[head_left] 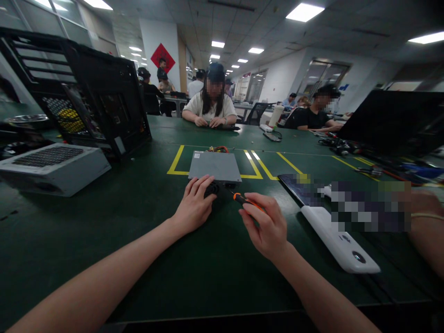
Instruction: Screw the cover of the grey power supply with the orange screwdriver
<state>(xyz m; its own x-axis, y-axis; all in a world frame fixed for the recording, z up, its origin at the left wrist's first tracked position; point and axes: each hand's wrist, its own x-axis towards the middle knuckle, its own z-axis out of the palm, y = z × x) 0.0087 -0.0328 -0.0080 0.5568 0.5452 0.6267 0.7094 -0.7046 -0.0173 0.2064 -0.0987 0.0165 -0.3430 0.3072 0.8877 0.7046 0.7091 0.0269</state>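
A flat grey power supply unit lies on the green table, with coloured wires at its far side. My left hand grips its near left edge, fingers over the top and thumb by a round black part, perhaps a fan, partly hidden. My right hand is closed around the orange-and-black handle of a screwdriver. The screwdriver's thin shaft points left towards the unit's near side. I cannot tell whether its tip touches anything.
A black computer case and a larger grey power supply stand left. A white device lies right, near another person's arm. Yellow tape marks the table. A person sits opposite; a dark monitor stands right.
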